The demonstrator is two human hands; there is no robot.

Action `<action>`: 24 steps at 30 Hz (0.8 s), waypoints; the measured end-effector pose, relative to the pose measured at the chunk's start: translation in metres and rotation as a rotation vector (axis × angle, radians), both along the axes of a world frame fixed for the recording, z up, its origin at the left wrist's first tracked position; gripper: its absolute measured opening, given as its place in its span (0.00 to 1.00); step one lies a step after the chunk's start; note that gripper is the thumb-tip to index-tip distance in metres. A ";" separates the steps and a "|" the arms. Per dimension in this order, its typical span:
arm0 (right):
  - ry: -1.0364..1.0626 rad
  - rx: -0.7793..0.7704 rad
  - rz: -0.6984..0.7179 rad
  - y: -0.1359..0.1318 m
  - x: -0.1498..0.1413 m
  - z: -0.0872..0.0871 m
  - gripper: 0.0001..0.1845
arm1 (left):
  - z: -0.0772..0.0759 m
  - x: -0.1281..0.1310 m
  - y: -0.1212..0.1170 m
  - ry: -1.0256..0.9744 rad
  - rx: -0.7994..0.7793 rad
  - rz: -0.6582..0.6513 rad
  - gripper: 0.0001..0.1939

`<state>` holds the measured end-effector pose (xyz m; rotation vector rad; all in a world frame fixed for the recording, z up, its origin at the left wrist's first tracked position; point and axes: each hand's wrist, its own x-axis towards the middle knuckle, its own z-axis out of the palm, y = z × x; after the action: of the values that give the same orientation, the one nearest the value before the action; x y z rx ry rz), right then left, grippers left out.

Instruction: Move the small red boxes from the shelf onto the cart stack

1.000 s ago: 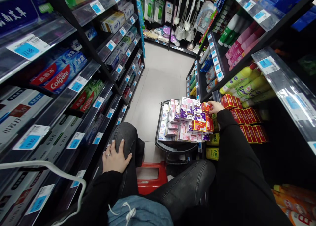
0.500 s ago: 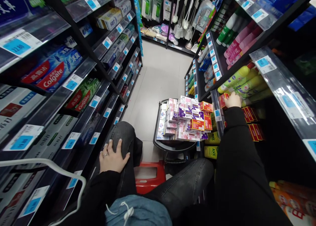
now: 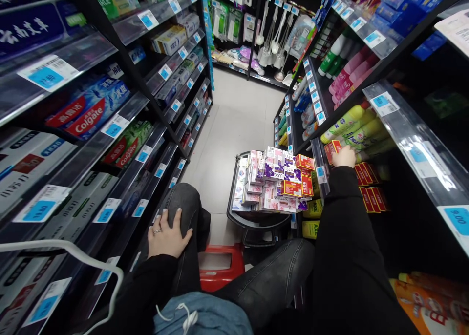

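My left hand (image 3: 169, 233) lies flat on my left knee, fingers spread, a ring on one finger. Over on the right shelf, my right hand (image 3: 343, 156) is closed around a small red-and-yellow box (image 3: 331, 149) near the shelf's front edge. Yellow spray cans (image 3: 348, 125) lie just beyond that hand. Several more red boxes (image 3: 373, 199) are stacked deeper on the same shelf. In front of my knees, a black-rimmed basket (image 3: 234, 178) carries a pile of LUX soap boxes (image 3: 275, 171), with several red boxes (image 3: 293, 188) among them.
Toothpaste shelves (image 3: 161, 105) line the left side. A red plastic stool (image 3: 223, 266) is between my legs. A white cable (image 3: 73, 249) loops at lower left. Ladles and spatulas (image 3: 274, 47) hang on the far rack. Yellow AXE packs (image 3: 310, 229) sit low beside the basket.
My right hand stays on the red box at the shelf, shifted slightly. The view has tilted a little. My left hand rests on the knee as before.
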<state>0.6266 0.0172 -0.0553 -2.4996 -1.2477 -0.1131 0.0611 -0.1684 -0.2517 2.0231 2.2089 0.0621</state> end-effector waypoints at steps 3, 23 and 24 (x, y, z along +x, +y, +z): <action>0.312 0.055 0.319 -0.039 -0.003 0.023 0.29 | 0.000 0.000 0.000 -0.001 -0.007 0.000 0.37; 1.552 0.466 0.847 -0.179 -0.221 -0.036 0.43 | 0.000 0.001 -0.001 -0.046 0.017 -0.020 0.37; 1.454 0.391 0.910 -0.180 -0.218 -0.035 0.41 | 0.000 0.001 -0.001 -0.044 0.020 -0.019 0.37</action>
<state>0.4086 -0.1628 -0.0898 -0.9022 -1.2156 1.2485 0.0619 -0.1696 -0.2521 2.0323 2.1713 0.1258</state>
